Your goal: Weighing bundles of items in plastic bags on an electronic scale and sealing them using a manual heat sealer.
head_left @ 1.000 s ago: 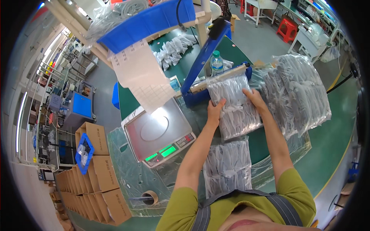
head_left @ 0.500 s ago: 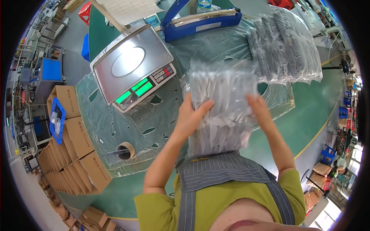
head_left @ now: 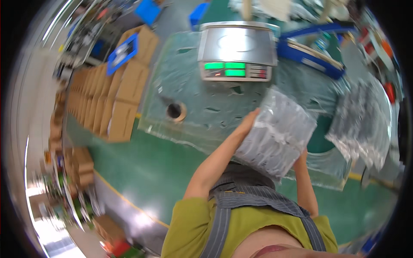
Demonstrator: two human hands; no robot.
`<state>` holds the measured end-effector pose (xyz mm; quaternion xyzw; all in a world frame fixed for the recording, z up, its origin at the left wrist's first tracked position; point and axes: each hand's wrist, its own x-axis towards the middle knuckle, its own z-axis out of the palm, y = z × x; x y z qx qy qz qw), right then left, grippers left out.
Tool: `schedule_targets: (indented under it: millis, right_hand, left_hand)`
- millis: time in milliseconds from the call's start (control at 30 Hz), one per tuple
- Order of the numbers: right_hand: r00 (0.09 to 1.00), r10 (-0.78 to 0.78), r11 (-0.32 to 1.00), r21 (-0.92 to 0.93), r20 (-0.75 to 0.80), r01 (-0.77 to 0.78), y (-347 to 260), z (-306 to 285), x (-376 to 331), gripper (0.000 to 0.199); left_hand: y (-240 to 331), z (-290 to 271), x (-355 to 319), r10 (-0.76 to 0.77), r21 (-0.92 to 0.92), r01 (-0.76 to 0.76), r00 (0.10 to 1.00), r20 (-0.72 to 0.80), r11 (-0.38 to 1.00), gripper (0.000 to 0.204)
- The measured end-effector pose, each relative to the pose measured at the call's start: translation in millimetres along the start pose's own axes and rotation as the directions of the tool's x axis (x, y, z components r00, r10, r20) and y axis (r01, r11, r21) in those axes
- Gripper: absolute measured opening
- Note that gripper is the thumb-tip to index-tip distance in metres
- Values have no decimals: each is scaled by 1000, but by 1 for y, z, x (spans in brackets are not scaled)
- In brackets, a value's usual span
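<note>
I hold a stack of clear plastic bags (head_left: pixel 277 135) filled with small grey parts, lifted off the bench in front of my chest. My left hand (head_left: pixel 248 122) grips its left edge and my right hand (head_left: pixel 301 155) holds its lower right edge, mostly hidden behind the stack. Straight beyond the stack stands a steel weighing scale (head_left: pixel 237 49) with a lit green display. A blue heat sealer (head_left: pixel 309 53) lies to the right of the scale.
A clear plastic sheet (head_left: pixel 185 107) covers the green bench, with a roll of tape (head_left: pixel 176 111) on it. A heap of filled bags (head_left: pixel 365 120) lies at the right. Rows of brown cartons (head_left: pixel 118 92) stand at the left, one bearing a blue tray (head_left: pixel 122 51).
The stack of bags came away from the sealer toward my body and now sits tilted at chest height. My view swung to the left, bringing the cartons and the floor into sight.
</note>
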<state>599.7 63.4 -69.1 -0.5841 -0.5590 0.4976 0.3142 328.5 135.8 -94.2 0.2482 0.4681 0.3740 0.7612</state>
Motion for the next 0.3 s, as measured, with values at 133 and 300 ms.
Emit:
schedule_targets:
  millis: [133,300]
  right_hand:
    - [918,373,543,771,132,-331,-59,25,-35,44]
    - [967,219,744,620,127,-250,-99,82,-103,52]
  left_hand:
    - [-14,2,-46,185,306,-120,964,-191,944,65]
    - [-28,-8,-182,264,294,-162,899,-350,942,61]
